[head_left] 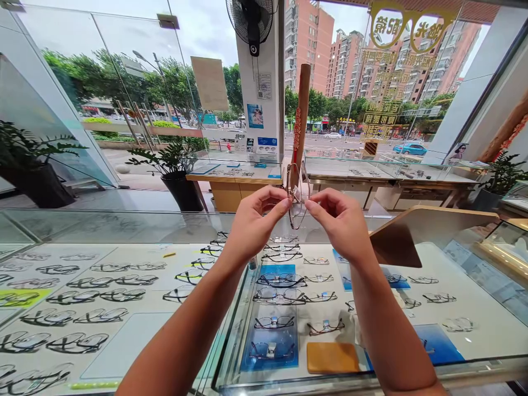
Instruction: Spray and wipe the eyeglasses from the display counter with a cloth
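Observation:
A pair of thin-framed eyeglasses (297,212) is held up above the glass display case, turned on end. My left hand (264,214) pinches it from the left between thumb and fingers. From the other side my right hand (336,214) grips its right edge the same way, thumb and forefinger closed. A small pale tag shows near the middle of the frame. The exact spots under the fingertips are hidden.
Below lies a glass display case (243,379) with rows of eyeglasses (280,297) and an orange-brown case (332,357). A brown board (396,242) stands tilted at the right. Farther off are a potted plant (181,184), a wooden pole (303,104) and a wall fan (251,25).

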`<state>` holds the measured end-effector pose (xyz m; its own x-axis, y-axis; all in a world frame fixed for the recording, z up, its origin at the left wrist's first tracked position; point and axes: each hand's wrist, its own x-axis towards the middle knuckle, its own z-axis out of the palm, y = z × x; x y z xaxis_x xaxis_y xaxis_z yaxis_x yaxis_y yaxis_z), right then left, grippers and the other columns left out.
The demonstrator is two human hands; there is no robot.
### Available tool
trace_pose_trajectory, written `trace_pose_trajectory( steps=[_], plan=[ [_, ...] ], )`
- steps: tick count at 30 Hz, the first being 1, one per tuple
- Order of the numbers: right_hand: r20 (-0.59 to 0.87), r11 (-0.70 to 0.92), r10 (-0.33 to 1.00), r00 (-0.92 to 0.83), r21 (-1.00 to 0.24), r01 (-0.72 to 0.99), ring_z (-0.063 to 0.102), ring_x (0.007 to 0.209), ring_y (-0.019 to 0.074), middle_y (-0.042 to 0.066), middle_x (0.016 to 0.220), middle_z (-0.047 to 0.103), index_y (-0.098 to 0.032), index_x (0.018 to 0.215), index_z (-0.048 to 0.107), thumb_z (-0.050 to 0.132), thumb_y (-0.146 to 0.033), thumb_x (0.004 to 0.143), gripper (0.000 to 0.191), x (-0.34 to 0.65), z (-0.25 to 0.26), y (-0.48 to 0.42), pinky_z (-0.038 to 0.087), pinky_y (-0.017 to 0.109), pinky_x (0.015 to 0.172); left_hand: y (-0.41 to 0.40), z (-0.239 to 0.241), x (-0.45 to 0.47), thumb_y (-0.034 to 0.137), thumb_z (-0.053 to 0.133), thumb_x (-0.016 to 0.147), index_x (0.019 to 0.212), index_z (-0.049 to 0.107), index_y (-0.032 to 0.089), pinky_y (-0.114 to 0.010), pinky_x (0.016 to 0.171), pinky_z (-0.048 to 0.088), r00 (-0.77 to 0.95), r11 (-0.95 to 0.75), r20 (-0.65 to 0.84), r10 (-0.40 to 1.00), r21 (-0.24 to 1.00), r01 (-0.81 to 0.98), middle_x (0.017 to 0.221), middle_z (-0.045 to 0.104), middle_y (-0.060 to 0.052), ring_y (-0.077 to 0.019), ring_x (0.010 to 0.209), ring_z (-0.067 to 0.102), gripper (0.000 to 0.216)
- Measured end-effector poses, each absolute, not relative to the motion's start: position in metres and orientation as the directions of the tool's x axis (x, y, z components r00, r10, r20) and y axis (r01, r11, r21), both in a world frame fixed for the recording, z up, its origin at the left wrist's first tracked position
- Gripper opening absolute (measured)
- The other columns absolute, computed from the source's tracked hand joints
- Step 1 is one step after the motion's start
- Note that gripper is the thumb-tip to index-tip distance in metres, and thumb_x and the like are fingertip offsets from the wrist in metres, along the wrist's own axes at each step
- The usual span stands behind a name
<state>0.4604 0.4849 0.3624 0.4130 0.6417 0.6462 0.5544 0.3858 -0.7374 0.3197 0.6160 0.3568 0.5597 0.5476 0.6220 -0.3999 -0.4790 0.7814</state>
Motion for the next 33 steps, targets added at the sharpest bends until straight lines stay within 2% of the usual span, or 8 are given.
trace_pose_trajectory(
  steps=[10, 17, 20, 24, 26, 28, 30, 33],
  plan=[
    [0.585, 0.376, 0.646, 0.491, -0.803, 0.462, 0.040, 0.061, 0.0108, -0.003, 0.068, 0.054, -0.019, 0.076, 0.064, 0.070, -0.033, 0.085, 0.018, 0.468, 0.362, 0.489, 0.033, 0.027, 0.058, 0.628, 0.360, 0.322, 0.041, 0.089, 0.080, 0.087, 0.070, 0.022, -0.032, 0.087, 0.059, 0.439, -0.276, 0.569, 0.695, 0.775, -0.569, 0.104, 0.077, -0.005, -0.0180, 0.097, 0.072, 0.028],
    [0.524, 0.354, 0.662, 0.536, -0.848, 0.394, 0.038, 0.059, 0.0113, -0.004, 0.064, 0.051, -0.019, 0.083, 0.067, 0.069, -0.040, 0.084, 0.021, 0.473, 0.356, 0.499, 0.030, 0.027, 0.056, 0.642, 0.355, 0.327, 0.041, 0.092, 0.076, 0.086, 0.065, 0.023, -0.030, 0.082, 0.061, 0.308, -0.219, 0.555, 0.773, 0.689, -0.691, 0.091, 0.071, -0.001, -0.0154, 0.089, 0.071, 0.033],
    [0.479, 0.270, 0.701, 0.529, -0.864, 0.425, 0.035, 0.055, 0.0113, -0.006, 0.058, 0.046, -0.019, 0.081, 0.068, 0.067, -0.043, 0.087, 0.025, 0.474, 0.355, 0.499, 0.027, 0.028, 0.054, 0.647, 0.351, 0.329, 0.040, 0.088, 0.081, 0.088, 0.066, 0.023, -0.029, 0.083, 0.059, 0.287, -0.271, 0.570, 0.770, 0.699, -0.662, 0.090, 0.070, -0.001, -0.0146, 0.089, 0.071, 0.028],
    [0.480, 0.026, 0.687, 0.546, -0.767, 0.641, 0.038, 0.055, 0.0127, -0.004, 0.055, 0.046, -0.020, 0.069, 0.066, 0.061, -0.045, 0.094, 0.036, 0.464, 0.357, 0.492, 0.027, 0.030, 0.055, 0.645, 0.348, 0.331, 0.035, 0.080, 0.089, 0.091, 0.069, 0.022, -0.028, 0.086, 0.056, 0.254, -0.503, 0.682, 0.686, 0.696, -0.512, 0.093, 0.072, -0.002, -0.0138, 0.089, 0.069, 0.017],
    [0.526, 0.030, 0.700, 0.482, -0.697, 0.716, 0.041, 0.057, 0.0131, -0.004, 0.058, 0.050, -0.021, 0.079, 0.072, 0.060, -0.041, 0.096, 0.029, 0.455, 0.359, 0.488, 0.028, 0.029, 0.057, 0.638, 0.346, 0.331, 0.033, 0.076, 0.092, 0.093, 0.068, 0.021, -0.030, 0.087, 0.056, 0.284, -0.581, 0.714, 0.640, 0.691, -0.430, 0.093, 0.072, -0.003, -0.0149, 0.089, 0.069, 0.014],
    [0.550, 0.105, 0.746, 0.375, -0.653, 0.750, 0.044, 0.059, 0.0135, -0.005, 0.062, 0.054, -0.023, 0.103, 0.077, 0.059, -0.036, 0.097, 0.023, 0.446, 0.361, 0.484, 0.030, 0.028, 0.059, 0.631, 0.345, 0.332, 0.032, 0.073, 0.094, 0.094, 0.068, 0.021, -0.033, 0.090, 0.056, 0.318, -0.638, 0.734, 0.601, 0.679, -0.362, 0.095, 0.073, -0.004, -0.0168, 0.091, 0.069, 0.012],
    [0.550, 0.126, 0.774, 0.314, -0.619, 0.775, 0.045, 0.059, 0.0139, -0.005, 0.063, 0.057, -0.025, 0.125, 0.075, 0.057, -0.032, 0.098, 0.033, 0.438, 0.361, 0.483, 0.030, 0.028, 0.060, 0.624, 0.343, 0.332, 0.032, 0.070, 0.095, 0.096, 0.068, 0.022, -0.036, 0.094, 0.056, 0.335, -0.694, 0.754, 0.565, 0.654, -0.301, 0.100, 0.073, -0.005, -0.0187, 0.096, 0.070, 0.011],
    [0.555, 0.057, 0.760, 0.338, -0.575, 0.816, 0.044, 0.058, 0.0147, -0.004, 0.064, 0.059, -0.026, 0.139, 0.069, 0.055, -0.029, 0.098, 0.044, 0.432, 0.360, 0.484, 0.027, 0.029, 0.060, 0.618, 0.342, 0.332, 0.031, 0.066, 0.098, 0.099, 0.067, 0.022, -0.039, 0.096, 0.056, 0.373, -0.740, 0.763, 0.528, 0.629, -0.239, 0.104, 0.073, -0.005, -0.0204, 0.100, 0.071, 0.009]
  ],
)
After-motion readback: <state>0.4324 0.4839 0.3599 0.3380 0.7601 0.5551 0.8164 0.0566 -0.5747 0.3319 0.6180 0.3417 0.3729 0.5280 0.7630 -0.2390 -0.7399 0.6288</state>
